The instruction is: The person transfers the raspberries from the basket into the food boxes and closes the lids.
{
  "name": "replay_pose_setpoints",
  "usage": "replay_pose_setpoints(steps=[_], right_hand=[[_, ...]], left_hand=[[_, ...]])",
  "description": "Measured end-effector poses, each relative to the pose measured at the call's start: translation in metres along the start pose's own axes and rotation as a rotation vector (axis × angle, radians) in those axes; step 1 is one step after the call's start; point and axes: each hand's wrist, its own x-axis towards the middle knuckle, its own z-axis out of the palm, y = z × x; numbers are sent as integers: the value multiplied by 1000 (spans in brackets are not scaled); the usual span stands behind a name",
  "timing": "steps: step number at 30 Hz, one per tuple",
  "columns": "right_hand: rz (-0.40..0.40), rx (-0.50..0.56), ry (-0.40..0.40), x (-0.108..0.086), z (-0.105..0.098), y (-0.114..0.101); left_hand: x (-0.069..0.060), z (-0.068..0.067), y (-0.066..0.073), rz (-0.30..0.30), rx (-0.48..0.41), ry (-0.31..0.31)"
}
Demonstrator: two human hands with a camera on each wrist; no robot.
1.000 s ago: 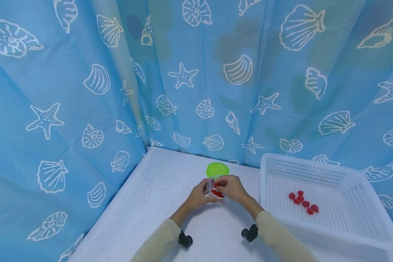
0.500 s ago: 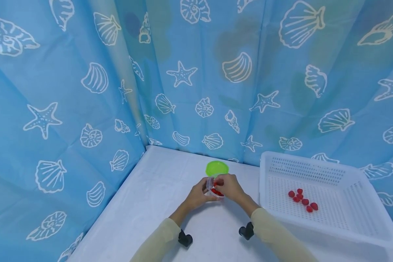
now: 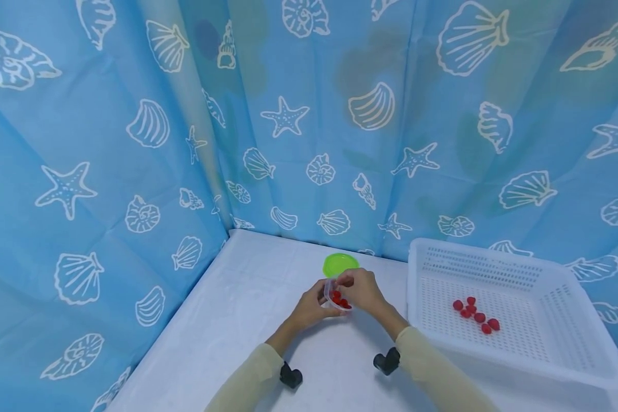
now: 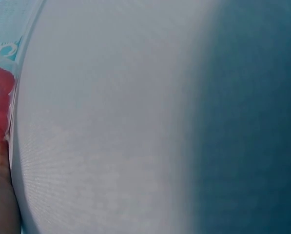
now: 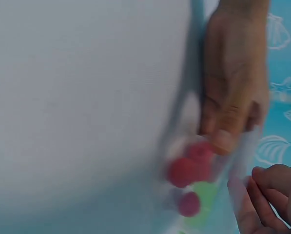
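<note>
My left hand (image 3: 309,307) grips a small clear plastic cup (image 3: 329,288), tilted with its mouth toward the right. Inside lie several red raspberries (image 3: 342,301). In the right wrist view, the left thumb presses the cup's rim just above the raspberries (image 5: 182,172). My right hand (image 3: 363,290) is at the cup's upper edge with bent fingers. Seen from the right wrist, that right hand (image 5: 274,200) has its fingertips by the cup wall, and no berry shows between them. The left wrist view catches stacked raspberries (image 4: 1,105) beside the left fingers.
A bright green lid (image 3: 340,265) lies on the white tabletop (image 3: 257,286) just behind the hands. To the right stands a white perforated basket (image 3: 525,360) with several loose raspberries (image 3: 479,317) on its floor. Blue shell-print curtains (image 3: 288,160) border the table's back and left.
My right hand has drawn its fingers up out of the cup, leaving the raspberry it held inside with the others. The left hand keeps the cup in about the same place.
</note>
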Motion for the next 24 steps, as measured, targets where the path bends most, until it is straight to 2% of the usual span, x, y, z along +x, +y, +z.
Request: replay_pose_setpoints(steps=[5, 11, 14, 18, 21, 24], right_hand=[[-49, 0, 26, 4, -26, -13], [-40, -69, 46, 8, -84, -18], [-37, -111, 62, 9, -120, -8], [-41, -186, 72, 9, -166, 17], [-30, -243, 71, 3, -191, 39], [11, -282, 55, -5, -207, 60]], left_hand=[[-2, 1, 5, -37, 0, 17], [0, 4, 1, -49, 9, 24], [0, 5, -2, -47, 6, 20], [0, 4, -2, -56, 6, 17], [0, 3, -1, -63, 7, 19], [1, 3, 1, -75, 13, 24]])
